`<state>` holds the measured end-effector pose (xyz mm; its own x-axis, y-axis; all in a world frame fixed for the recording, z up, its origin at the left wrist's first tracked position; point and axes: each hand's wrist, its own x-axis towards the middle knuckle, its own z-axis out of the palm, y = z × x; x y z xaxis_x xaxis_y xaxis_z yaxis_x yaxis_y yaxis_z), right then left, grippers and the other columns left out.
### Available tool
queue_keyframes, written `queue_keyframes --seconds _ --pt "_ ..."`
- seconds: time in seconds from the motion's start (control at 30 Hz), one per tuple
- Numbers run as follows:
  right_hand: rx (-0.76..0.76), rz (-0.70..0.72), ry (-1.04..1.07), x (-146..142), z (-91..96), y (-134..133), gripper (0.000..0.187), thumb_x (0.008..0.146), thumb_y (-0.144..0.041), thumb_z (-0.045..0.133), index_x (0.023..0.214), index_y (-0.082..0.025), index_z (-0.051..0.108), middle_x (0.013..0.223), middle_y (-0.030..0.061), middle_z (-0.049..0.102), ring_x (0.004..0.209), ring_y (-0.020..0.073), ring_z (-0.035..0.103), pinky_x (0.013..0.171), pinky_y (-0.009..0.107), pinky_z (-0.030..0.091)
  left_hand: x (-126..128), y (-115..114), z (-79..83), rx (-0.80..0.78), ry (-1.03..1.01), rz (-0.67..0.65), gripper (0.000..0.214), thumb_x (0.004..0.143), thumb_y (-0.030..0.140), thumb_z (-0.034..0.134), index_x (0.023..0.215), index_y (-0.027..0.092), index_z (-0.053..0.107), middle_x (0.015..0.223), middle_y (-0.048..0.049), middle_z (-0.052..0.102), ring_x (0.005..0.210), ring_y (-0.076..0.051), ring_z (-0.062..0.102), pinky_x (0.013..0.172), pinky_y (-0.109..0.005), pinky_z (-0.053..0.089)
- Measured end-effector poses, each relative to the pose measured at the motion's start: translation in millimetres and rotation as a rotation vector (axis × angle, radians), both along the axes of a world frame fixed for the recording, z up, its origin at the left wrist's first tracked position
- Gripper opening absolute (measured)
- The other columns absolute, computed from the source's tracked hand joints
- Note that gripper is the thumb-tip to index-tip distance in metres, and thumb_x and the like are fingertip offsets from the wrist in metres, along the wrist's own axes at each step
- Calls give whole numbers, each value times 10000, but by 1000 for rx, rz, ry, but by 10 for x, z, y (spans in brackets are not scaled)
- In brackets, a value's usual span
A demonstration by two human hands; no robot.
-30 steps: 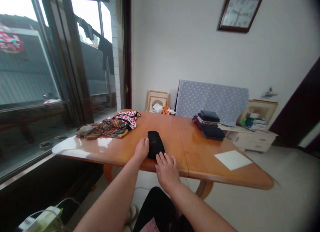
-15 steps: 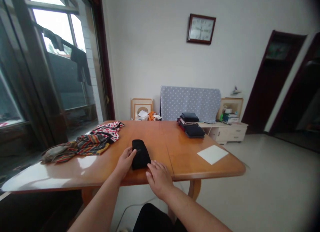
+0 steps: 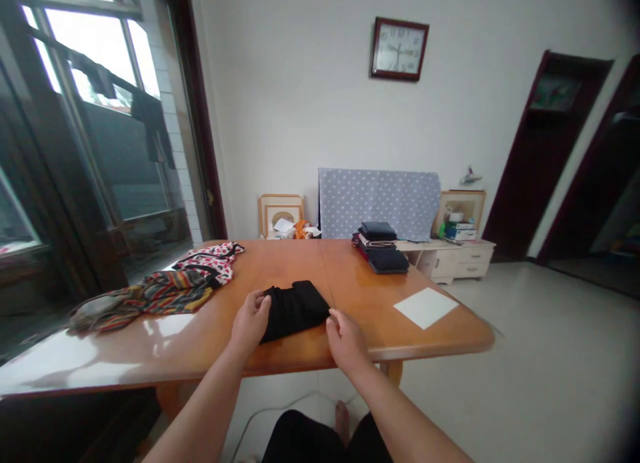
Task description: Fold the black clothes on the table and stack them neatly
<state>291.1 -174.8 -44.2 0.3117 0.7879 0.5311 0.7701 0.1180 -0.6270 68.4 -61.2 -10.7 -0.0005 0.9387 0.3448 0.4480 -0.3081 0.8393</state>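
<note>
Daylight from the left-hand window [image 3: 87, 36] — white glare on the tabletop [image 3: 295, 266] — dark right corners.

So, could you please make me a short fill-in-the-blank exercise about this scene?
The left hand and right hand hold a cloth coloured ____.
A brown-framed ____ hangs on the wall.
In view, the white sheet lies toward the ____ end of the table.

Missing words: black; clock; right.
</note>
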Motion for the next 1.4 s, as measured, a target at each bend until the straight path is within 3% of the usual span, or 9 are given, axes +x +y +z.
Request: queue_keyframes --seconds 0.27,0.43,0.5,0.6,0.77,1.0,1.2,1.3,1.4 --pt "29 -30 -74 50 57 239 347 930 -296 488 1191 -181 685 1190 119 702 1144 252 614 1009 391 460 -47 -295 -167 80 496 83 560 900 624 521 1285 223 581 1359 -142 618 1271 -326 557 1053 -438 392" --pt "-78 -19 -292 -22 115 442 618 855 -420 641 1416 -182 536 1398 164 582 1277 310 524 1043 446 407 25 -302 -234 106 642 29 826 765 768 598 1388 231 527 1538 -187 448 1390 -410 417 1140 -544 247" --pt "-160 -17 -323 -10 107 518 614 847 -397 655 1408 -174 545 1349 176 619 1220 310 570 1005 439 423 19 -276 -270 102 657 7 840 763 755 611 1406 223 513 1563 -197 410 1409 -418 389 1143 -557 234" --pt "-236 2 -288 94 99 612 397 892 -324 575 1255 -190 666 1181 143 713 1069 272 652 910 377 456 -6 -257 -290 98 639 -7 767 795 679 626 1402 224 514 1568 -186 406 1412 -404 393 1139 -541 255" --pt "-211 -115 -29 461 74 696 296 889 -297 502 1012 -187 748 913 102 754 851 222 682 722 287 449 -54 -276 -243 134 557 0 516 860 431 603 1322 205 558 1449 -153 542 1307 -321 524 1073 -421 380" --pt "-283 -222 78 886 -3 428 261 853 -307 497 864 -192 731 790 52 719 723 183 626 608 247 360 -118 -300 -226 80 440 19 315 893 332 514 1175 252 626 1174 -53 701 1057 -241 658 880 -338 480" --pt "-453 -316 -42 970 199 35 229 879 -323 496 816 -218 690 792 49 696 727 191 610 618 271 344 -92 -334 -210 86 479 -60 315 930 466 502 1136 286 658 1098 -28 728 978 -234 682 815 -322 489" --pt "-307 -378 -120 831 333 -74 222 909 -302 488 949 -220 690 934 69 702 859 207 624 690 282 383 -64 -347 -190 137 502 -92 427 924 586 491 1170 275 650 1177 -39 706 998 -241 678 830 -333 500" --pt "-150 -196 -195 552 425 -95 230 941 -271 469 1005 -215 683 974 60 692 940 190 621 800 270 418 -47 -315 -198 204 541 -129 531 900 643 506 1247 256 619 1267 -55 669 1086 -259 657 908 -354 497"
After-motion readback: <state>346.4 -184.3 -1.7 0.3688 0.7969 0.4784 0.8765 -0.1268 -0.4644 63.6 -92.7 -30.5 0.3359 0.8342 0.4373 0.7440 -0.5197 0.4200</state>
